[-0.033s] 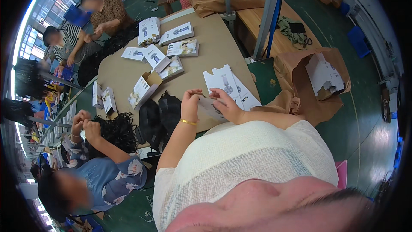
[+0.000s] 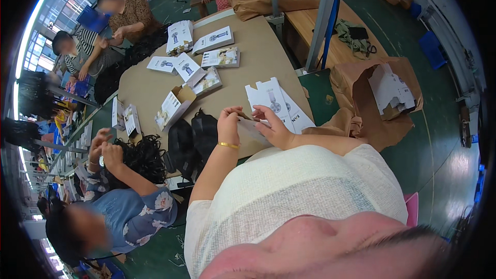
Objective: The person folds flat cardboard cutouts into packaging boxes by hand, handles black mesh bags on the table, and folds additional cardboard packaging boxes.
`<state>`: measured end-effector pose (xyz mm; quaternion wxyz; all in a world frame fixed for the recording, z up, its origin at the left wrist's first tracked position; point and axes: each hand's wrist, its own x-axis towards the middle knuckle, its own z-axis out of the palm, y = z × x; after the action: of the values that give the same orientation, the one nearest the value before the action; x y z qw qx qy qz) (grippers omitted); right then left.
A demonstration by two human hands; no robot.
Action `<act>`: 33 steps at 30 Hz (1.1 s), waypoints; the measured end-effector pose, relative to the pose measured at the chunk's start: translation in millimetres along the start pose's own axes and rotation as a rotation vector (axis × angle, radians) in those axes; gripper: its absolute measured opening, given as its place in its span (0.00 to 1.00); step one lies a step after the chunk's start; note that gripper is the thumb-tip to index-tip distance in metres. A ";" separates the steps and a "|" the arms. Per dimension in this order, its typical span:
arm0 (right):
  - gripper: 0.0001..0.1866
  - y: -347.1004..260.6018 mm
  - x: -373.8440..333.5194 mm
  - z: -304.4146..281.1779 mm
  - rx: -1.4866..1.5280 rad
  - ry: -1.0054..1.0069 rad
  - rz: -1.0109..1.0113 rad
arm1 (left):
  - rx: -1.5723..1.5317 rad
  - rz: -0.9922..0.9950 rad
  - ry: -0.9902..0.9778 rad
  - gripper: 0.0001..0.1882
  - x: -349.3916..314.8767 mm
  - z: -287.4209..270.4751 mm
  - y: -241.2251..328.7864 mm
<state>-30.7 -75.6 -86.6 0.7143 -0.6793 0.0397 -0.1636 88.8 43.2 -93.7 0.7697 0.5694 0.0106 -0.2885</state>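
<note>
A small white printed carton is held in front of my body, over the table's near edge. My left hand, with a yellow band at its wrist, grips the carton's left end with curled fingers. My right hand holds the other side, thumb on the near face and fingers bent over the top. The carton's far side is hidden. Just beyond my right hand lie flat white fan cartons, overlapping. Left of my left hand sit two black pouch-like bundles.
Several fan boxes lie on the brown-covered table, one open-ended box among them. A co-worker's hands work at left above black cords. A torn brown paper sack with flat cartons stands right. A metal post rises behind.
The co-worker's upper hand at left has opened its fingers and lifted slightly. My hands and the carton stay nearly in place, with only a slight shift of the fingers.
</note>
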 end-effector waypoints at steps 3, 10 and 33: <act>0.25 -14.8 6.5 9.3 -0.097 0.030 -0.126 | 0.001 0.040 0.017 0.11 5.4 3.2 1.8; 0.24 1.6 20.3 -5.1 -0.008 0.103 -0.078 | 0.000 -0.038 -0.170 0.15 -8.7 11.4 8.1; 0.25 -15.4 46.0 -59.8 0.068 -0.458 0.523 | 0.976 0.771 -0.407 0.17 -24.3 -11.5 -26.6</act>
<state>-6.8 -146.5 -68.3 0.7447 -0.6409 0.0457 0.1806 60.0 58.9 -112.5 0.4577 0.7503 -0.4725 -0.0654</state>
